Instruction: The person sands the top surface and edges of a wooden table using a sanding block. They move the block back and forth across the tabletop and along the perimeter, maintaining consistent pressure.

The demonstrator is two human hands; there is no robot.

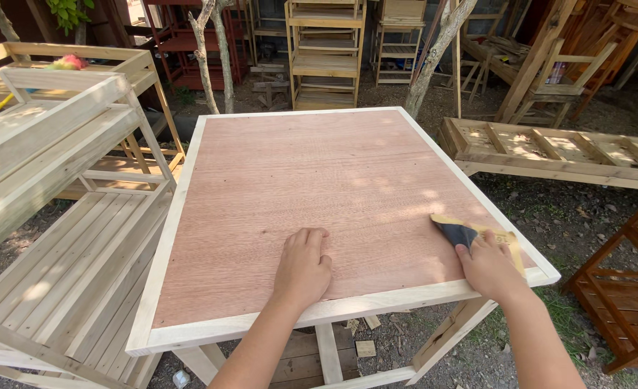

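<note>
A: What is the sandpaper (457, 232) doing right now?

B: It is lying folded on the tabletop (297, 187), dark grit face showing, tan backing trailing toward the right rim. It is sitting at about four o'clock on the panel, just inside the pale border strip.

A: And who is gripping it?

B: The right hand (488, 268) is pinching it between fingers and thumb, pressing it flat against the reddish plywood. The left hand (303, 265) is holding nothing; it is resting palm down with fingers curled, at about six o'clock, bracing the table.

A: So which step is going on?

B: I am judging it as sanding the top, working the near right corner. Most of the panel looks even, though I cannot tell how much is finished.

A: What is the next stroke calling for?

B: Steady downward pressure, keeping the paper flat and the strokes along the grain, and minding the raised border so the fold is not catching it.

A: Anything around?

B: A slatted bench (67, 281) is standing at nine o'clock, a pallet frame (557, 155) at two o'clock, shelving (325, 50) at twelve.
</note>
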